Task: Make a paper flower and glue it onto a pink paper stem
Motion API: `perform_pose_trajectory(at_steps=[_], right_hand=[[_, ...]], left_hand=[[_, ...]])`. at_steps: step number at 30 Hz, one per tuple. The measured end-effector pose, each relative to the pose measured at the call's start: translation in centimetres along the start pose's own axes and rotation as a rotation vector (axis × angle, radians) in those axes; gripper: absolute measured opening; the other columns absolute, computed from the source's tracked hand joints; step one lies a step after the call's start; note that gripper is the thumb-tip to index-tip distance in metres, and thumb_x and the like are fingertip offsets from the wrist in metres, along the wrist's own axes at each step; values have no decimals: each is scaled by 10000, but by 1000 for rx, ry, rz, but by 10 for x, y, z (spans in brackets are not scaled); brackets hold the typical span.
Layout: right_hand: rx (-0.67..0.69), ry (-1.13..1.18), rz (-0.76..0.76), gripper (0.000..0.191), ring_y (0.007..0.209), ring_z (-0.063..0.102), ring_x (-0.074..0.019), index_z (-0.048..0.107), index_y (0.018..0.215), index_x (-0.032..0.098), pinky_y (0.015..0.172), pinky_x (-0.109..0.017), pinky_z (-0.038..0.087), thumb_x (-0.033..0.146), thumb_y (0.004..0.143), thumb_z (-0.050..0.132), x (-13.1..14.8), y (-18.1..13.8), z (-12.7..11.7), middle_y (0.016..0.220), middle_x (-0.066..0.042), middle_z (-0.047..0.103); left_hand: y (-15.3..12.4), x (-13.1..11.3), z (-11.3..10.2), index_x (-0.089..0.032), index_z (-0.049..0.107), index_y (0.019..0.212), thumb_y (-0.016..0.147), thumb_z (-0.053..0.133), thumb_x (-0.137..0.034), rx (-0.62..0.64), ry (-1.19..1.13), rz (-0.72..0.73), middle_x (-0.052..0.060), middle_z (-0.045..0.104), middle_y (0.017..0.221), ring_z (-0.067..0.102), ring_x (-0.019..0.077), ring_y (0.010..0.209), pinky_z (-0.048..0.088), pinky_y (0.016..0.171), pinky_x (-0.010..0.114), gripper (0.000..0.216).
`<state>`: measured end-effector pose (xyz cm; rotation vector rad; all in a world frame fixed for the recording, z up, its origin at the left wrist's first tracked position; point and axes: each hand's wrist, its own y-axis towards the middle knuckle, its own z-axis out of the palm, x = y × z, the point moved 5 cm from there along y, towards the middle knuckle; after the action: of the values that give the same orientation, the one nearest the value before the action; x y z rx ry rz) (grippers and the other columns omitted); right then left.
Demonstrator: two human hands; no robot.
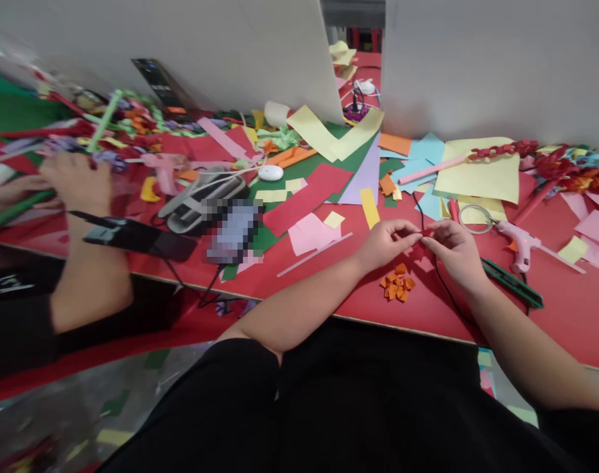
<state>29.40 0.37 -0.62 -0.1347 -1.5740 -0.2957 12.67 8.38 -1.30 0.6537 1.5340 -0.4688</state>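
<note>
Over the red table (pixel 349 289), my left hand (pixel 385 244) and my right hand (pixel 452 249) meet fingertip to fingertip. Pinched between them is a small piece of red paper (pixel 426 233), mostly covered by the fingers. Just below my left hand lies a cluster of folded orange paper pieces (pixel 397 284). A pink glue gun (pixel 523 248) with a glue stick in its back rests to the right of my right hand. Beside my right forearm is a long green tool (pixel 513 284), its kind unclear. A round metal ring (pixel 475 219) lies near the glue gun.
A co-worker's hand (pixel 80 180) works at the left among paper scraps. A phone (pixel 233 230), a grey case (pixel 201 197) and a white mouse-like device (pixel 270 172) lie left of me. Red paper flowers (pixel 550 164) sit at right. Grey panels (pixel 477 66) stand behind.
</note>
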Motion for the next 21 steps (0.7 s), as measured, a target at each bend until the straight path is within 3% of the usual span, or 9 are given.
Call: perform_pose_trajectory(at_steps=[9, 12, 13, 16, 17, 19, 21], right_hand=[[-31, 23, 12, 391, 719, 625, -154, 720, 1045, 266, 658, -294, 571, 474, 809, 953, -10, 7, -4, 822, 29, 659], [-41, 25, 15, 373, 727, 619, -153, 712, 1046, 273, 680, -301, 584, 463, 815, 935, -12, 7, -9, 838, 31, 645], [-51, 31, 19, 370, 732, 619, -151, 711, 1044, 276, 688, -301, 587, 458, 814, 934, -13, 8, -11, 847, 31, 645], [-89, 62, 32, 351, 744, 616, -143, 717, 1039, 282, 707, -296, 588, 431, 813, 941, -18, 9, -17, 870, 31, 651], [-97, 72, 38, 349, 743, 614, -142, 720, 1034, 284, 707, -296, 588, 425, 810, 947, -19, 10, -17, 870, 30, 653], [-97, 83, 49, 364, 735, 608, -144, 721, 1025, 285, 697, -299, 587, 432, 798, 965, -22, 10, -16, 861, 30, 656], [-83, 87, 60, 393, 730, 613, -147, 717, 1014, 283, 687, -303, 590, 453, 782, 985, -22, 11, -11, 849, 29, 656]], left_hand=[[6, 4, 1, -189, 815, 1215, 999, 768, -426, -41, 29, -13, 136, 841, 1209, 766, 195, 1020, 589, 891, 320, 324], [-37, -12, -12, -223, 783, 1328, 1002, 770, -393, -84, 227, 18, 141, 813, 1321, 738, 184, 961, 582, 812, 305, 368], [-60, -18, -18, -235, 786, 1312, 1010, 762, -391, -80, 303, 43, 128, 818, 1279, 724, 181, 907, 575, 770, 305, 340], [-130, -43, -45, -265, 820, 1000, 1012, 751, -416, -81, 441, 232, 58, 789, 887, 709, 205, 809, 596, 782, 352, 167], [-145, -49, -58, -274, 825, 991, 998, 779, -439, -102, 482, 224, 58, 789, 886, 719, 219, 829, 610, 802, 371, 172], [-156, -63, -86, -285, 837, 1086, 988, 814, -461, -152, 562, 175, 74, 819, 1020, 747, 241, 919, 634, 836, 394, 202], [-146, -79, -112, -270, 815, 1225, 1030, 793, -467, -181, 625, 142, 93, 813, 1205, 762, 251, 1047, 660, 919, 421, 278]])
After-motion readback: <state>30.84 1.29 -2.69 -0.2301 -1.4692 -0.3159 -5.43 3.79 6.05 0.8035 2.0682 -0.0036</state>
